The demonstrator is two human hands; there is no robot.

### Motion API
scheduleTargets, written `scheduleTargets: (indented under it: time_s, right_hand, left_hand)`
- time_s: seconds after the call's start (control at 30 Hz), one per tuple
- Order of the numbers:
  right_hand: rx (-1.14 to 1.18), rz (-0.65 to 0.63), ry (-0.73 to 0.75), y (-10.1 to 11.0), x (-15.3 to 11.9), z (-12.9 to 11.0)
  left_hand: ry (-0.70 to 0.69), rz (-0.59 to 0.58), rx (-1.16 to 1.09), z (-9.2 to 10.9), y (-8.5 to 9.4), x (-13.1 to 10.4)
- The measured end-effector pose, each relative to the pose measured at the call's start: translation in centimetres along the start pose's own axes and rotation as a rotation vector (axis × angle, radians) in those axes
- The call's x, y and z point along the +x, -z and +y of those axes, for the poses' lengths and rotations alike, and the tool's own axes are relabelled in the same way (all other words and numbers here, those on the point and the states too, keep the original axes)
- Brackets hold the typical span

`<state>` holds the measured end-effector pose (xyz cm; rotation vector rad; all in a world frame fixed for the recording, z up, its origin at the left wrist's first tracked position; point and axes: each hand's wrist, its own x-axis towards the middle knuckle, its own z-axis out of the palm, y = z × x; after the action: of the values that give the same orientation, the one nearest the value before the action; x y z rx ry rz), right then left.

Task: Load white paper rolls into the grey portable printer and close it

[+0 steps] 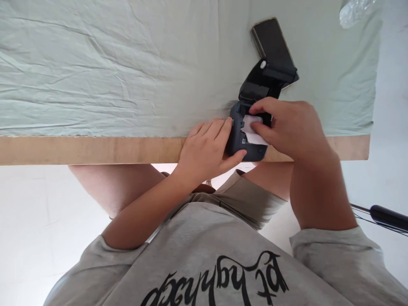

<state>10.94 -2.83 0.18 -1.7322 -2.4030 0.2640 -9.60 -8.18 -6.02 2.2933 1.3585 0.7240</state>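
Observation:
A small dark receipt printer (235, 142) sits at the table's front edge with its black lid (254, 90) swung up and back. Inside its compartment lies a white paper roll (251, 125), a loose end of it hanging over the front. My left hand (208, 146) braces the printer from the left, fingers along its side and thumb across the near face. From the right, my right hand (293, 127) reaches into the compartment, its thumb and fingertips closed on the paper roll. The roll's right part is hidden behind that hand.
Behind the raised lid a black smartphone (274, 40) lies on the pale green cloth (143, 68). A clear plastic item (353, 12) is at the far right corner. The table's wooden edge (79, 151) runs in front of me. A black rod-like handle (389, 217) appears at lower right.

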Motion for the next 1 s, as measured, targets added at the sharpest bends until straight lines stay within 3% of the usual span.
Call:
scheduleTargets:
  time_s: [0.17,0.27,0.37,0.4,0.43,0.47,0.5,0.53,0.6,0.7,0.77,0.9,1.0]
  right_hand:
    - [-0.046,-0.247,0.011,1.0,2.1,0.2]
    - [-0.103,-0.247,0.013,2.6,1.7,-0.4]
    - [0.139,-0.13,0.008,4.3,-0.6,-0.1]
    - [0.305,-0.035,-0.033,4.5,-1.6,0.6]
    - [0.523,0.156,-0.059,4.5,-2.5,1.6]
    - [0.74,0.353,-0.075,4.1,-3.3,2.8]
    - [0.807,0.449,-0.086,3.5,-3.9,4.3]
    - [0.862,0.431,-0.146,2.6,-4.3,6.0]
    - [0.985,0.533,-0.384,0.6,-4.7,9.4]
    - [0.949,0.6,-0.512,-2.2,-4.5,13.4]
    - [0.917,0.65,-0.554,-3.4,-4.4,14.8]
    - [0.82,0.742,-0.669,-4.3,-4.4,14.8]
    - [0.675,0.729,-0.653,-3.8,-4.8,13.4]
  left_hand:
    - [-0.019,-0.008,0.011,-0.3,-0.1,-0.1]
    - [-0.043,0.0,-0.015,-0.5,-0.1,-0.2]
    - [-0.05,0.004,-0.031,-0.6,-0.1,-0.2]
    - [-0.05,0.003,-0.032,-0.6,0.0,-0.3]
    - [-0.049,0.003,-0.032,-0.6,0.0,-0.3]
    - [-0.049,0.004,-0.03,-0.5,0.0,-0.3]
    - [-0.049,0.007,-0.029,-0.5,0.0,-0.3]
    - [-0.049,0.011,-0.027,-0.5,0.1,-0.2]
    - [-0.053,0.017,-0.024,-0.5,0.1,-0.2]
    - [-0.059,0.012,-0.02,-0.5,0.0,-0.2]
    - [-0.06,0.017,-0.01,-0.5,-0.1,-0.2]
    - [-0.063,0.035,0.014,-0.5,-0.2,-0.2]
    - [-0.057,0.021,0.022,-0.4,-0.2,-0.1]
